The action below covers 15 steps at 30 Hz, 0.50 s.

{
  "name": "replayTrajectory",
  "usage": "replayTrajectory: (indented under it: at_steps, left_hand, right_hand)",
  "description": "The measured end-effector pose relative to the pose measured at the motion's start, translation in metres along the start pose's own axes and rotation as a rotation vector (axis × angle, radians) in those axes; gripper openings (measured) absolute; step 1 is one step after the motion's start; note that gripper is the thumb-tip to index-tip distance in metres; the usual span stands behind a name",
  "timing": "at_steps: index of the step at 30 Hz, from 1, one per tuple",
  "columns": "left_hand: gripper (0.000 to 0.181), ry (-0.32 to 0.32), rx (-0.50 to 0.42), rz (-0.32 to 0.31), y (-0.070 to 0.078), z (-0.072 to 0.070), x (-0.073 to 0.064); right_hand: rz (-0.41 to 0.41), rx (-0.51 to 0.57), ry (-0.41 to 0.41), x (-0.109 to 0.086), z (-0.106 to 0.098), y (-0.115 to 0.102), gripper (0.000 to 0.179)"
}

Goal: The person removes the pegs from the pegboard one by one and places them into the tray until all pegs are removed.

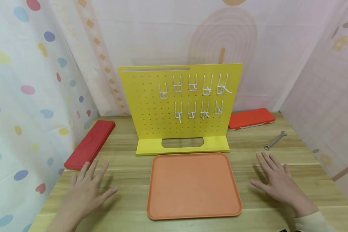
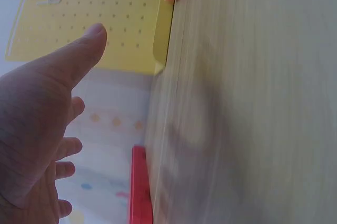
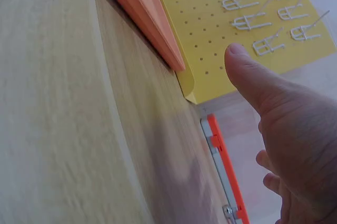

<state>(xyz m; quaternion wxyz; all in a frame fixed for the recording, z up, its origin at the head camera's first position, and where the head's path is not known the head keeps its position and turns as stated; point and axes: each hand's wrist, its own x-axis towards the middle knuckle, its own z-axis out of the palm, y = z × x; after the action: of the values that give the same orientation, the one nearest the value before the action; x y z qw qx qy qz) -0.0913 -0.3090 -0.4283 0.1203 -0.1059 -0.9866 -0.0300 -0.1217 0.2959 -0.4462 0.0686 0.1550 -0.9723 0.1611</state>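
Note:
My left hand (image 1: 85, 193) hovers over the wood table left of the orange tray (image 1: 194, 185), fingers spread and holding nothing. Just beyond its fingertips lies a dark red flat case (image 1: 90, 145). On the other side of the tray, my right hand (image 1: 278, 182) is also spread above the table with nothing in it. A metal wrench (image 1: 275, 140) lies past its fingertips. Behind the tray stands a yellow pegboard (image 1: 150, 112) with two rows of white wire hooks (image 1: 178, 86). Both wrist views show the thumbs extended and shadows on the wood below.
At the back right, a bright red case (image 1: 251, 118) with a pale lower edge rests beside the pegboard. A polka-dot curtain (image 1: 29, 96) hangs along the left side, and pale patterned cloth (image 1: 162, 32) hangs behind the table (image 1: 127, 180).

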Motion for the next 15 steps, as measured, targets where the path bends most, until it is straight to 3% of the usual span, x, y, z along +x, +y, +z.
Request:
replayTrajectory:
  at_steps: [9, 15]
  left_hand:
    - [0.082, -0.060, -0.110, 0.096, 0.057, 0.017, 0.037]
    - [0.072, -0.050, -0.275, 0.118, 0.087, 0.033, 0.059]
  right_hand:
    - [-0.058, 0.021, -0.033, 0.024, 0.014, -0.021, 0.091]
    - [-0.121, 0.106, -0.029, 0.043, 0.029, -0.034, 0.080]
